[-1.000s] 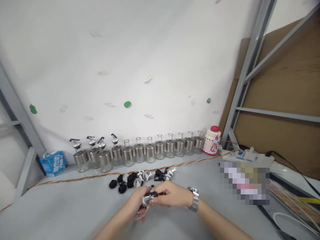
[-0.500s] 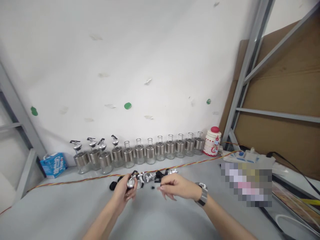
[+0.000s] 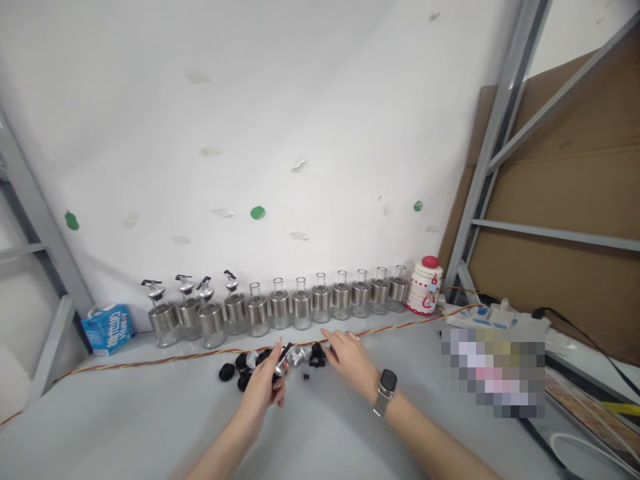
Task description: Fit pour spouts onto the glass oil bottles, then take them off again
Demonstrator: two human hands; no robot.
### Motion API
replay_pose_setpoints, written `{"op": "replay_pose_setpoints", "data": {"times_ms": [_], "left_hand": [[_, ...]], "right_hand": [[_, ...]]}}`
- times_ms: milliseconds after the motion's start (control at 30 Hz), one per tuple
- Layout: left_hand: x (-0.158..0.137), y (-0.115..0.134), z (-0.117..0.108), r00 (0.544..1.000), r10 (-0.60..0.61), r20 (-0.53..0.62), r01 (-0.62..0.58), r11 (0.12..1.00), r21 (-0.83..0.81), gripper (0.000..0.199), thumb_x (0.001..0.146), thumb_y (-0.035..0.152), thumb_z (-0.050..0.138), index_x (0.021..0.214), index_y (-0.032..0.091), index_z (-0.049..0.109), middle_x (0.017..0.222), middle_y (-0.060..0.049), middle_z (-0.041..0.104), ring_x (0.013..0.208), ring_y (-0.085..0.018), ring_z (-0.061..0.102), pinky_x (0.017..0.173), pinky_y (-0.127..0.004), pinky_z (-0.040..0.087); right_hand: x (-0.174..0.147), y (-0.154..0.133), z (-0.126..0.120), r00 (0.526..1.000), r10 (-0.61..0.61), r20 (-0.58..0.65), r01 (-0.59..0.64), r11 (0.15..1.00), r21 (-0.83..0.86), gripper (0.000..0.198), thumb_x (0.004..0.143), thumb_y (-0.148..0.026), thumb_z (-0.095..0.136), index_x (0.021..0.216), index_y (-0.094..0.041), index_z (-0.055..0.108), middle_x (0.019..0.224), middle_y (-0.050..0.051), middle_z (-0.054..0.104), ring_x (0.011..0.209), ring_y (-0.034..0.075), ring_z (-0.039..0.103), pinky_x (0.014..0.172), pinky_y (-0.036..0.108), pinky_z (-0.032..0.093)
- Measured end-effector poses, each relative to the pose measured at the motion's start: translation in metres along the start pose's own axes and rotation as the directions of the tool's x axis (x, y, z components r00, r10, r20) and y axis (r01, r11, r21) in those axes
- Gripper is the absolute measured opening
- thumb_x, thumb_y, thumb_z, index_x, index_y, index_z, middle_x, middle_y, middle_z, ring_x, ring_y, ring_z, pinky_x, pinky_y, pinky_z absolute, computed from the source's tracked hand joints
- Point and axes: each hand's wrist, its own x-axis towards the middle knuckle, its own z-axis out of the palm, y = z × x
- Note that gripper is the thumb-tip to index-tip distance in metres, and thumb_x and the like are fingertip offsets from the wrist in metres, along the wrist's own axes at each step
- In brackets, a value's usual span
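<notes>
My left hand (image 3: pixel 263 383) is closed around a silver pourer spout (image 3: pixel 283 365) with a black flip lever. The spout is tilted and partly covered by my fingers. My right hand (image 3: pixel 353 360) reaches over the right end of a heap of small parts, its fingers apart with nothing visible in them. Its fingertips are beside several small black pieces (image 3: pixel 317 355). Silver pourer parts (image 3: pixel 299 355) lie between my hands. Several round black stoppers (image 3: pixel 227 372) lie left of my left hand. One tiny black piece (image 3: pixel 306 377) lies alone on the grey table.
A row of glass bottles with metal sleeves (image 3: pixel 301 301) stands along the wall; those at the left carry pourers. A blue carton (image 3: pixel 107 330) is at the left, a white jar with a red lid (image 3: pixel 424 290) at the right. A twisted cord (image 3: pixel 175 358) crosses the table (image 3: pixel 125 413).
My right hand has moved forward and its fingers have spread. My left hand, still holding the spout, has turned and shifted slightly right.
</notes>
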Motion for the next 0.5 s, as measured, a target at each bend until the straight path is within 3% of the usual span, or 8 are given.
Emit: {"op": "replay_pose_setpoints", "data": {"times_ms": [133,267,500], "left_hand": [[-0.004,-0.006,0.003,1.0,0.009,0.005,-0.01,0.994,0.112,0.064,0.06,0.079,0.025,0.058,0.018,0.045,0.031,0.012,0.023,0.024,-0.006,0.027,0.03,-0.02,0.029],[-0.01,-0.017,0.01,0.998,0.064,-0.011,-0.06,0.976,0.207,0.063,0.064,0.076,0.025,0.073,0.018,0.046,0.034,0.012,0.023,0.027,-0.007,0.026,0.03,-0.019,0.026],[-0.025,-0.021,0.019,0.977,0.189,0.103,-0.209,0.95,0.234,0.052,0.074,0.061,0.037,0.099,0.016,0.045,0.038,0.009,0.038,0.031,-0.008,0.033,0.033,-0.018,0.028]], "right_hand": [[-0.009,-0.022,-0.007,0.986,-0.152,-0.073,0.16,0.981,0.108,0.041,0.085,-0.035,0.04,0.122,-0.018,0.041,0.096,0.008,0.06,0.084,0.02,0.053,0.078,0.033,0.038],[-0.016,-0.04,-0.008,0.941,-0.322,-0.107,0.335,0.932,0.137,0.037,0.085,-0.03,0.043,0.12,-0.018,0.043,0.095,0.008,0.059,0.084,0.019,0.053,0.078,0.033,0.038],[-0.014,-0.036,0.004,0.935,-0.275,-0.223,0.318,0.929,0.188,0.023,0.087,-0.023,0.038,0.103,-0.015,0.052,0.087,0.008,0.061,0.079,0.018,0.053,0.075,0.032,0.041]]}}
